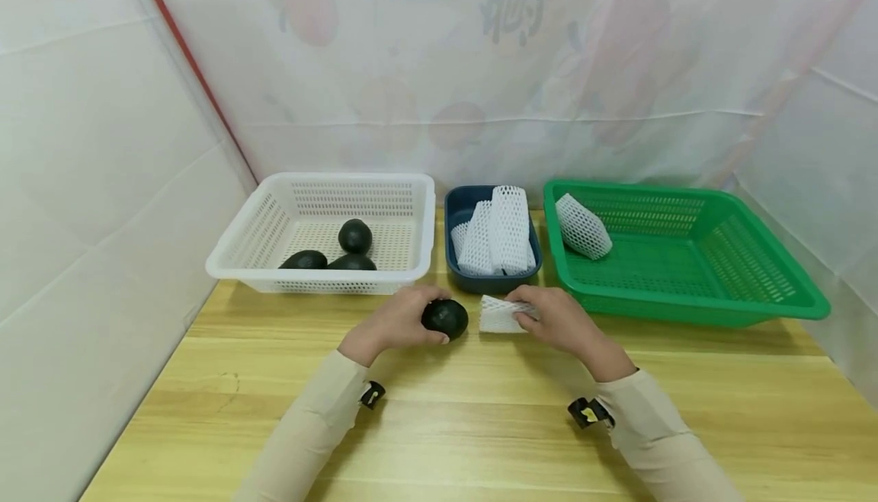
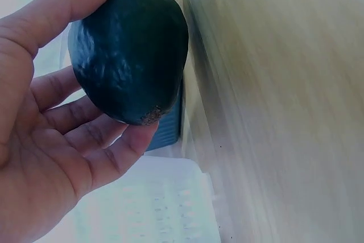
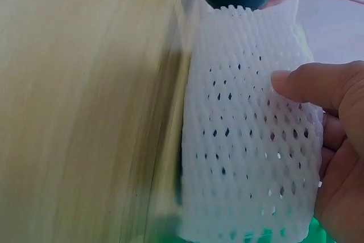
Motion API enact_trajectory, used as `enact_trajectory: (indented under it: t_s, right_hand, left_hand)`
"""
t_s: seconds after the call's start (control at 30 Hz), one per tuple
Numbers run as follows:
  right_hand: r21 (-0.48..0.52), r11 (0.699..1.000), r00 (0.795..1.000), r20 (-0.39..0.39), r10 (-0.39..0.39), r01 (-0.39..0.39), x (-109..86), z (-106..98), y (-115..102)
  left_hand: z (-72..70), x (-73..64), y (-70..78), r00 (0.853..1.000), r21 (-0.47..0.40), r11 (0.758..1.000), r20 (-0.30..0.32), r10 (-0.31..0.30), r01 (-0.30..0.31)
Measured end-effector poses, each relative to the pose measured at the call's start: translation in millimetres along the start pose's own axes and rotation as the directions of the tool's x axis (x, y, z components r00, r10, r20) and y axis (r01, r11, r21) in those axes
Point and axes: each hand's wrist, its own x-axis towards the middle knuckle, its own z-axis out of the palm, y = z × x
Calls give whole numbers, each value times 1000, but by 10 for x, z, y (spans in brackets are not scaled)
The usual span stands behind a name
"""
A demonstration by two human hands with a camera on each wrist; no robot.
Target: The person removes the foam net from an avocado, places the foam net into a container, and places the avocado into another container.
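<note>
My left hand (image 1: 405,319) grips a dark green avocado (image 1: 446,320) above the table's middle, thumb on one side and fingers around the other. In the left wrist view the avocado (image 2: 131,52) shows its brown stem end near the little finger. A white foam net sleeve (image 1: 499,314) is pinched in my right hand (image 1: 555,319), its mouth facing the avocado. The right wrist view shows the sleeve (image 3: 250,129) flattish, thumb on top and fingers behind. A small gap separates avocado and sleeve in the head view.
A white basket (image 1: 318,286) with several avocados (image 1: 355,236) stands back left. The blue bin (image 1: 490,284) in the middle holds more foam sleeves (image 1: 509,228). At the back right, a green basket (image 1: 686,305) contains one sleeved item (image 1: 583,226). White sheeting (image 1: 439,68) borders the wooden table (image 1: 439,441).
</note>
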Motion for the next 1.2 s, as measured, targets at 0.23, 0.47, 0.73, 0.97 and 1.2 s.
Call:
enact_trajectory:
  t_s: [0.23,0.47,0.73,0.97,1.2]
  right_hand:
    - [-19,998,998,-23,-53,53,53,-71,-56]
    - [0,997,995,-64,-81,81,143,-227,-99]
    - [19,999,995,-95,-44,46,285,-350,-95]
    - [31,994,976,-197,-98,106,444,-364,-80]
    - [106,991,977,-206,-58,81,581,-362,-60]
  left_hand:
    - [-67,-64,41,999,26,999,0,36,-36]
    - [-161,-194,64,999,30,999,-22,37,-37]
    - [-272,-254,49,995,28,999,-86,47,-44]
    - [-373,-301,45,996,-52,999,-86,6,-10]
    - [-463,-351,54,993,-78,997,-120,-3,-6]
